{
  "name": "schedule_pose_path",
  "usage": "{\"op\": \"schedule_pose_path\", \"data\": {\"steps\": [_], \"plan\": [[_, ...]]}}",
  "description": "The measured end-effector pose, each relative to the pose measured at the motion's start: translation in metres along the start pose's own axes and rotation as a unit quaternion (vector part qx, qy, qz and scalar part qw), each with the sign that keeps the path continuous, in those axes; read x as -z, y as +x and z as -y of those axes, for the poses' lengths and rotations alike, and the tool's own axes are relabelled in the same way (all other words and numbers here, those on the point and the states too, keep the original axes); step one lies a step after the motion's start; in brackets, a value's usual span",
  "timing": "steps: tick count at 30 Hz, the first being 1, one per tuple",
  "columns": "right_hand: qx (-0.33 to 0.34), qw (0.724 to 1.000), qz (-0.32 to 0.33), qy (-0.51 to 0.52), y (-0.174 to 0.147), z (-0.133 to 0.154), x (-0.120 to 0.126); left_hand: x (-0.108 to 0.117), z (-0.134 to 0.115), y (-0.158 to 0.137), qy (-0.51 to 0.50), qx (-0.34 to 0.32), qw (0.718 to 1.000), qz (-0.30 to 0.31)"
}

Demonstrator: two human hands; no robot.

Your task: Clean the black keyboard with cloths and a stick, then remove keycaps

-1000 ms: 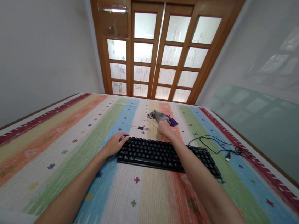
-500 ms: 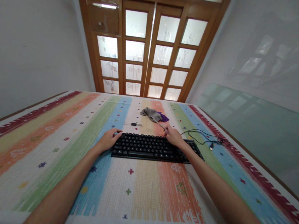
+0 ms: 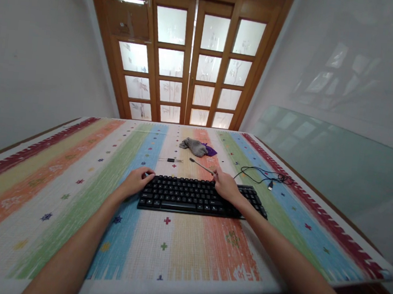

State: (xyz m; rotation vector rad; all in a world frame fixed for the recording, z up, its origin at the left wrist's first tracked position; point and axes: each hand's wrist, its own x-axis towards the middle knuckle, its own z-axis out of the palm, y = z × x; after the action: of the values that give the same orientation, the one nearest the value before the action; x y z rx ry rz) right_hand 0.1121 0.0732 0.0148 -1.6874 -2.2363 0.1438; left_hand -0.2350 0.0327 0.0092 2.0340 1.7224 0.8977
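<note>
A black keyboard (image 3: 184,197) lies flat on the striped tablecloth in front of me. My left hand (image 3: 137,181) is closed around its upper left corner, thumb and index finger curled at the edge. Above the right part of the keys, my right hand (image 3: 225,185) pinches the end of a slim toothbrush (image 3: 202,166) with a pale handle. Its dark head points away to the left, beyond the keyboard's back edge and apart from the keys. Behind the keyboard is a small black piece with thin metal wires (image 3: 170,160), like a keycap puller.
A grey cloth (image 3: 195,147) lies crumpled with a purple cloth (image 3: 210,151) at the back. The keyboard's black cable (image 3: 250,168) loops to the right, ending in a USB plug (image 3: 270,186). Walls flank the table, and a wooden glazed door (image 3: 190,71) stands beyond it.
The toothbrush head has come away from the grey cloth and now shows against the tablecloth, nearer the keyboard. My left hand stays at the keyboard corner. The view has shifted slightly.
</note>
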Motion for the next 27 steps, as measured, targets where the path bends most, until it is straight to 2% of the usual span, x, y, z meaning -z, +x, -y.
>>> {"op": "schedule_pose_path", "data": {"steps": [5,9,13,18,23,27], "plan": [[0.039,0.995,-0.030,0.090,-0.002,0.001,-0.002,0.002,0.000,0.000,-0.007,0.007,1.000,0.008],[0.095,0.984,-0.049,0.144,-0.003,0.016,-0.002,0.004,-0.001,0.001,-0.011,0.010,1.000,0.016],[0.135,0.979,-0.065,0.139,-0.005,0.040,-0.002,0.007,-0.002,0.001,-0.016,0.016,0.999,0.025],[0.203,0.970,-0.023,0.132,-0.007,0.069,-0.008,0.008,-0.004,0.000,-0.034,0.034,0.998,0.039],[0.224,0.972,-0.007,0.075,-0.003,0.091,-0.018,0.006,-0.001,0.000,-0.072,0.062,0.995,0.044],[0.246,0.966,-0.016,0.081,0.001,0.107,-0.023,0.007,0.000,0.000,-0.094,0.081,0.991,0.045]]}}
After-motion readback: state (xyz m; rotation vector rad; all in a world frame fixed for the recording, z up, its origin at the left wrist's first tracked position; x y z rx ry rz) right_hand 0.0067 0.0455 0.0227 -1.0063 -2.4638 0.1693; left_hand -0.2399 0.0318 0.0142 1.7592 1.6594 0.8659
